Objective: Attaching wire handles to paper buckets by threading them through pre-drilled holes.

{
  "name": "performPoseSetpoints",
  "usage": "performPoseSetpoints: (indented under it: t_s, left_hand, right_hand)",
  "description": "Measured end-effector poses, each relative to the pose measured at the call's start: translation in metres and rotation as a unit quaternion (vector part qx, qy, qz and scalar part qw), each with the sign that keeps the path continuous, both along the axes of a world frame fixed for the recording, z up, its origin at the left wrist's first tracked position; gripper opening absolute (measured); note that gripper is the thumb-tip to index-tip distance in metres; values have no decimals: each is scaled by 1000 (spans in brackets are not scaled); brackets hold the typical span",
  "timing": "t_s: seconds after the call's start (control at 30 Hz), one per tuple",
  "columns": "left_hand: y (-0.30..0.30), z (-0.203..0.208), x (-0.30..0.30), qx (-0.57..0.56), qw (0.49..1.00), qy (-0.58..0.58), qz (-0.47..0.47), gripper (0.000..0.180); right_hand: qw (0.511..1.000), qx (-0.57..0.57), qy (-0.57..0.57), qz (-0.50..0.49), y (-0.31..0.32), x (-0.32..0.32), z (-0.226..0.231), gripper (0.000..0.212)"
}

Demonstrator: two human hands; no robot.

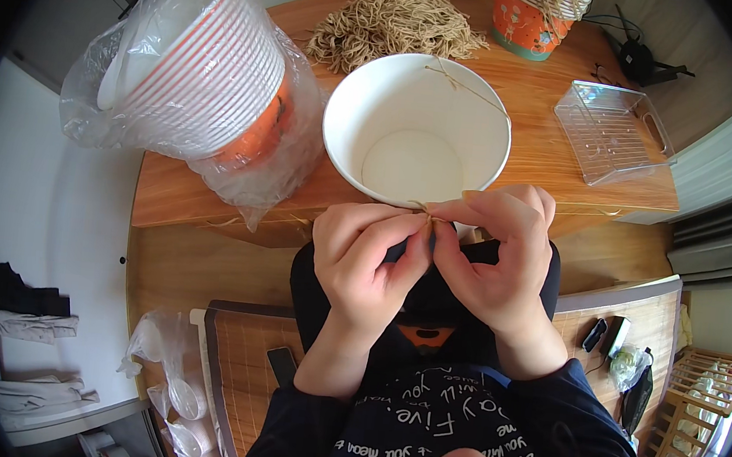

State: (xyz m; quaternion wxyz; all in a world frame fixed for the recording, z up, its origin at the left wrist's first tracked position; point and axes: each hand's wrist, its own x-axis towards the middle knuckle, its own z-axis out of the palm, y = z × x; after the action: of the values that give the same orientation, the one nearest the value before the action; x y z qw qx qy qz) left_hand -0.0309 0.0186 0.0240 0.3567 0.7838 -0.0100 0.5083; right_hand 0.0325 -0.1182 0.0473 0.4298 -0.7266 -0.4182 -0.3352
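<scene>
A large white paper bucket (374,97) stands at the front edge of the wooden table (531,161), its mouth facing me. At its near rim, my left hand (363,255) pinches a short bit of thin tan twine (427,220) between thumb and fingers. Opposite it, my right hand (504,259) pinches the same bit, and the fingertips of both hands nearly meet. Another strand of twine (468,88) lies across the far right part of the bucket's mouth. How the twine is fastened at the near rim is hidden by my fingers.
Behind the bucket lies a heap of tan twine (398,31). To the left leans a bagged stack of paper buckets (221,82). Farther right are an orange bucket stack (526,28), a clear plastic tray (613,138) and a black device with cables (639,61).
</scene>
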Motion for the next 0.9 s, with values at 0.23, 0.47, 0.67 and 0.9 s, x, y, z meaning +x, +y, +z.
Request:
performPoseSetpoints:
  t_s: [0.23, 0.47, 0.67, 0.9]
  left_hand:
    - [-1, 1, 2, 37, 999, -14, 4, 25]
    - [-1, -1, 4, 27, 1000, -11, -7, 25]
    - [-1, -2, 2, 13, 1000, 8, -26, 25]
    - [-2, -1, 3, -14, 998, 10, -53, 22]
  right_hand:
    - [999, -5, 38, 12, -3, -4, 3, 52]
    - [978, 23, 203, 46, -6, -7, -2, 50]
    - [973, 10, 215, 88, -9, -3, 1, 49]
    - [949, 71, 247, 183, -11, 2, 2, 49]
